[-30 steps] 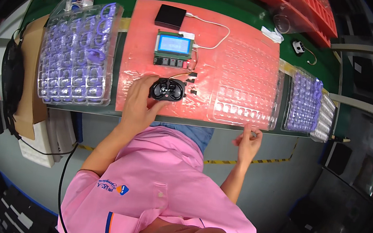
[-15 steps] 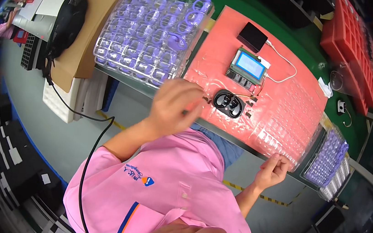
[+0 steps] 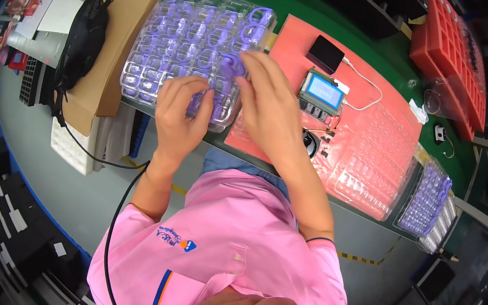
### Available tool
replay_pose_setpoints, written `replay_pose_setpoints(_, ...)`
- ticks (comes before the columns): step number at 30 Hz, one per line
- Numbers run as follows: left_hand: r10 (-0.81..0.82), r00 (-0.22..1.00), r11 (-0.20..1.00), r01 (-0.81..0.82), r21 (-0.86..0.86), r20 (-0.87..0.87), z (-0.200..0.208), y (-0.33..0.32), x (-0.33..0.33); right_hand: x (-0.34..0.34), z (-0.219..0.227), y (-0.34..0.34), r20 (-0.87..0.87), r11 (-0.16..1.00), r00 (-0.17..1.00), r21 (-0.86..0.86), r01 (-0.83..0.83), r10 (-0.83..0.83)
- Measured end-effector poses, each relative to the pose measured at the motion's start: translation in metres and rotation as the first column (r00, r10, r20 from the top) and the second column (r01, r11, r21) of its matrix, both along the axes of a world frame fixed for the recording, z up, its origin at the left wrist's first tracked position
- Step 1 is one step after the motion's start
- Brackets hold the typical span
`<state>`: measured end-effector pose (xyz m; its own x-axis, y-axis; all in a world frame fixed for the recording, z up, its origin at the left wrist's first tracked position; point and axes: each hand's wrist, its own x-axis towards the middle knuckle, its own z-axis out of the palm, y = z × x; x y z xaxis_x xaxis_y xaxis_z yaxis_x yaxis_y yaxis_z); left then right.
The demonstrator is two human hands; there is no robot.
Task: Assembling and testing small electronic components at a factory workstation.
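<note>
A clear plastic tray (image 3: 146, 60) full of purple looped pieces lies to the left on the bench. My left hand (image 3: 181, 115) is at its near side, fingers curled and thumb close to the index fingertip; anything between them is too small to make out. At the tray's right side my right hand (image 3: 270, 104) has thumb and index finger closed on a purple looped piece (image 3: 231, 65), which sits raised from the cells. Behind my right forearm, a black oval earbud case (image 3: 311, 143) is partly hidden.
A pink mat (image 3: 375, 113) bears a small board with a lit blue screen (image 3: 325, 90), a black box (image 3: 326, 53) and a white cable. A smaller tray of purple pieces (image 3: 425, 200) lies at the right. Red bins (image 3: 447, 61) stand far right; a cardboard box (image 3: 126, 30) is left.
Both hands have moved to the tray. My right hand came left across the mat from its near right edge and took hold of a purple piece; my left hand shifted left from beside the earbud case.
</note>
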<state>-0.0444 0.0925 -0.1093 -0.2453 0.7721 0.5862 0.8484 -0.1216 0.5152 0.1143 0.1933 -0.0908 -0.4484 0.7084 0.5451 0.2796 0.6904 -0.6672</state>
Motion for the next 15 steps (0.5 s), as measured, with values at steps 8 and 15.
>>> replay_pose_setpoints(8, 0.035, 0.999, 0.997, -0.034, -0.062, 0.019, 0.03, 0.043, -0.02, -0.022, -0.018, 0.014, 0.172, 0.998, 0.984, 0.044, 0.044, -0.051)
replay_pose_setpoints(15, -0.114, 0.97, 0.986, 0.085, -0.142, -0.212, 0.045, 0.09, -0.013, 0.093, 0.01, 0.009, -0.052, 0.972, 0.971, -0.036, 0.231, -0.233)
